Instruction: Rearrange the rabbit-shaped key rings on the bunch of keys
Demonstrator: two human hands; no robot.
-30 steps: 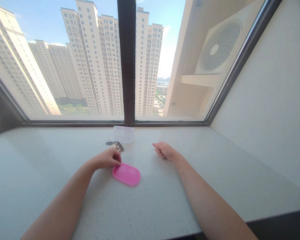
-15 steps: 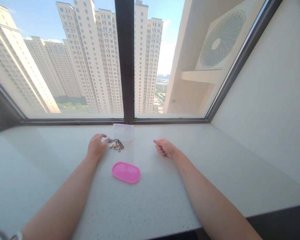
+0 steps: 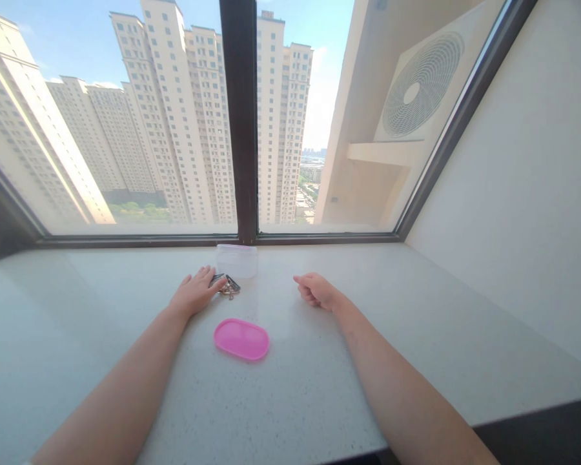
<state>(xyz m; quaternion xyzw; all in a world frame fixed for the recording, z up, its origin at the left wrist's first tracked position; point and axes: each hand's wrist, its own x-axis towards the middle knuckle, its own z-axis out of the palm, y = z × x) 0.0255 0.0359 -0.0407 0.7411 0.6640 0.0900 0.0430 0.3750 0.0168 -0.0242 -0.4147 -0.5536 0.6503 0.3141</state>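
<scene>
My left hand (image 3: 197, 293) lies palm down with fingers apart, its thumb and fingertips at a small heap of dark and gold metal pieces (image 3: 231, 287). Their kind is too small to tell, and the hand partly covers them. Behind the heap, by the window frame, is a clear plastic bag or pouch (image 3: 237, 261) with a pale purple top edge. A pink oval tray or lid (image 3: 242, 339) lies nearer to me, apart from both hands. To the right, my right hand (image 3: 315, 290) rests closed on the surface with fingers curled; whatever they might hold is hidden.
The pale speckled sill (image 3: 266, 407) ends at a dark front edge at lower right. A dark window frame (image 3: 244, 129) stands at the back, with towers and an air-conditioner unit (image 3: 423, 87) outside. A white wall (image 3: 527, 194) bounds the right side.
My left hand has moved slightly right and flattened from a curled pose, fingers spreading onto the metal heap. My right hand stays closed in its place. The view has shifted a little.
</scene>
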